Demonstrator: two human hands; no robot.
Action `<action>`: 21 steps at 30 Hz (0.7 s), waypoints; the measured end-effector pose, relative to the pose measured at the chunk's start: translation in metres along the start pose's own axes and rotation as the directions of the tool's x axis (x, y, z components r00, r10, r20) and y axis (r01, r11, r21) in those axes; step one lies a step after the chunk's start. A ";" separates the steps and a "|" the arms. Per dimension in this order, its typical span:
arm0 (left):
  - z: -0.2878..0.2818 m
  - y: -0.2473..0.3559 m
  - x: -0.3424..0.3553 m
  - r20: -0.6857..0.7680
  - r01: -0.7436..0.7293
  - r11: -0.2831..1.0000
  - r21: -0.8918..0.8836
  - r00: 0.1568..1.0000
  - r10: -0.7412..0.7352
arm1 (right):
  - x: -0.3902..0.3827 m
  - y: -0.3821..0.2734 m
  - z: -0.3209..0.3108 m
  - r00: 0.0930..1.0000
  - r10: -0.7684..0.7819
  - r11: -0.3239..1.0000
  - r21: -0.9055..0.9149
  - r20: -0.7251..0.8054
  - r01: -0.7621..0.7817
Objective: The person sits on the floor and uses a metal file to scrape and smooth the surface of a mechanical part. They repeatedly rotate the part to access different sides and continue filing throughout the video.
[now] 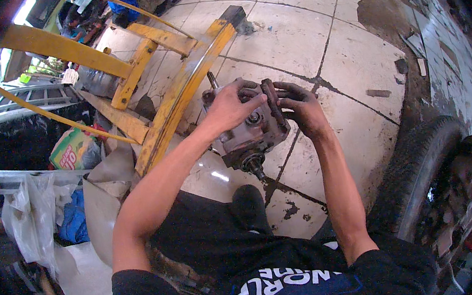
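Head view: left hand (235,104) has fingers curled over the top of a metal casting (242,140), right hand (306,112) has fingers bent against its dark plate (275,103). Can't tell from here how firm either grip is. Casting's boxy, grey-brown, grimy; stepped shaft (255,167) pokes out low. It's before the person, over stained tiles (359,142), right beside a yellow frame (186,95); tyre (420,170) further right.

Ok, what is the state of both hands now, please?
Left hand: curled at the gearbox-like metal housing; firm grip cannot be told.
Right hand: bent at its right side; grip unclear.
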State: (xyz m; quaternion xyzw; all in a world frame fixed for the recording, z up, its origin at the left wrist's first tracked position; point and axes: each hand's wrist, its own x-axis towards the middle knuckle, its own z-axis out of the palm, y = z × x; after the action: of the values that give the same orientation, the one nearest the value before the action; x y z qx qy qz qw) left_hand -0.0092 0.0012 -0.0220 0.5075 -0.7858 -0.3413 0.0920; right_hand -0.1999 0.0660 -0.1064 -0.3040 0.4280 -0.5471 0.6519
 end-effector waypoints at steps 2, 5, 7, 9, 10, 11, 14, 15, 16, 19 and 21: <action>0.003 0.003 -0.001 -0.016 0.026 0.999 -0.031 1.000 -0.027 | -0.003 -0.005 0.007 0.999 -0.010 1.000 -0.001 0.045 0.010; 0.009 0.002 -0.001 -0.078 0.028 0.998 -0.054 0.996 -0.032 | -0.004 -0.003 0.007 0.996 0.011 1.000 0.017 0.092 -0.012; 0.010 -0.005 0.001 -0.103 0.008 0.998 -0.069 0.995 -0.015 | -0.007 -0.004 0.014 0.997 0.010 1.000 0.002 0.071 -0.010; 0.008 -0.017 0.002 -0.110 -0.017 0.996 -0.089 0.994 0.007 | -0.013 -0.003 0.021 0.997 0.008 0.999 -0.048 0.075 -0.004; 0.008 -0.023 0.002 -0.114 -0.028 0.995 -0.099 0.993 0.017 | -0.016 -0.002 0.024 0.996 0.003 0.996 -0.093 0.088 0.005; 0.007 -0.017 0.003 -0.087 -0.003 0.998 -0.060 0.996 -0.002 | -0.018 -0.004 0.021 0.996 -0.010 0.990 -0.142 0.094 0.023; 0.004 -0.009 0.001 -0.075 0.030 0.996 0.085 0.997 -0.024 | -0.005 0.013 0.007 0.998 -0.004 0.953 -0.304 -0.055 -0.013; 0.005 -0.016 0.002 -0.112 0.017 0.989 0.147 0.994 0.000 | -0.001 0.016 0.006 0.993 -0.015 0.922 -0.386 -0.113 -0.030; 0.005 -0.022 0.002 -0.147 0.006 0.978 0.210 0.989 0.025 | 0.000 0.021 0.006 0.970 -0.174 0.817 -0.575 -0.172 0.044; 0.003 -0.023 0.011 -0.124 0.011 0.949 0.315 0.992 0.030 | 0.021 0.057 -0.015 0.864 -0.496 0.426 -0.892 -0.090 0.152; 0.001 -0.039 0.013 -0.132 0.053 0.925 0.375 0.991 -0.003 | 0.028 0.070 -0.015 0.853 -0.519 0.356 -0.922 -0.064 0.148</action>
State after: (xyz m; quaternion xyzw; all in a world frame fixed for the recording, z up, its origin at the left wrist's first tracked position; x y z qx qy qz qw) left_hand 0.0131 -0.0190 -0.0505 0.5479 -0.8219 -0.1513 0.0384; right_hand -0.1807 0.0552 -0.1802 -0.5815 0.6848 -0.4026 0.1756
